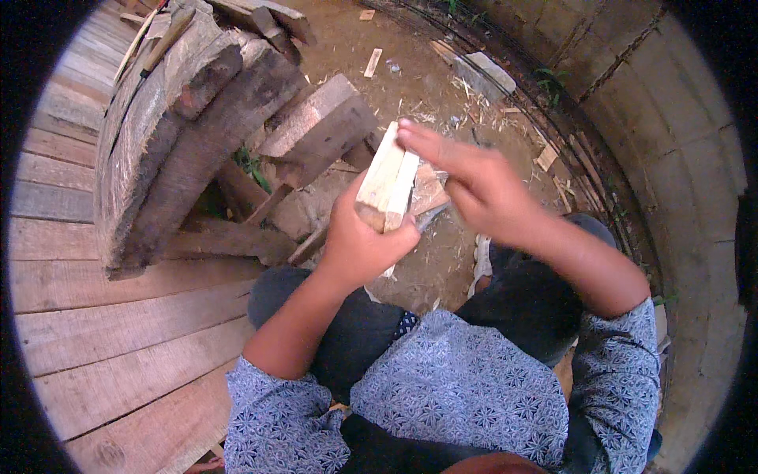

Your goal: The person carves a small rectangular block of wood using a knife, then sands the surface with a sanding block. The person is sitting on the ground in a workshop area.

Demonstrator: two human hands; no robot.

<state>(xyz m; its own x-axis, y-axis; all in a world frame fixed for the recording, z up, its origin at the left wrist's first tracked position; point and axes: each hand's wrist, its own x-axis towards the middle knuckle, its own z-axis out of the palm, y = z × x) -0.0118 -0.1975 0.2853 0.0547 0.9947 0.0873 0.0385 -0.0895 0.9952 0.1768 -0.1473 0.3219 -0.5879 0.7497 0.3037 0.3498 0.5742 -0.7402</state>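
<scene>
Head view: two hands, one piece of wood, assorted timber.

Left hand [359,245], one: wrapped around the lower end of the pale wood [383,182], thumb on the near side, fingers mostly hidden behind it.

Right hand [485,189], one: slightly blurred, outstretched fingertips touching the upper end; thumb hard to make out, so whether it pinches anything cannot be told.

Pale wood, one length: tilted, between the hands, ahead of the knees. A lengthwise line shows; one piece or two laid together, unclear.

Log [170,150], one: large, weathered, at left, top cut off by the picture's edge.

Block [320,130], one: squared, right of the log, underside partly hidden.

Planks [118,340], several: at left, cut off by the round rim.

Grey slab [485,77], one: on the ground near the wall [687,197].

Shavings [474,110]: scattered, too many and too small to count.

Knees, two; patterned sleeves, two, the right partly in shadow.
</scene>
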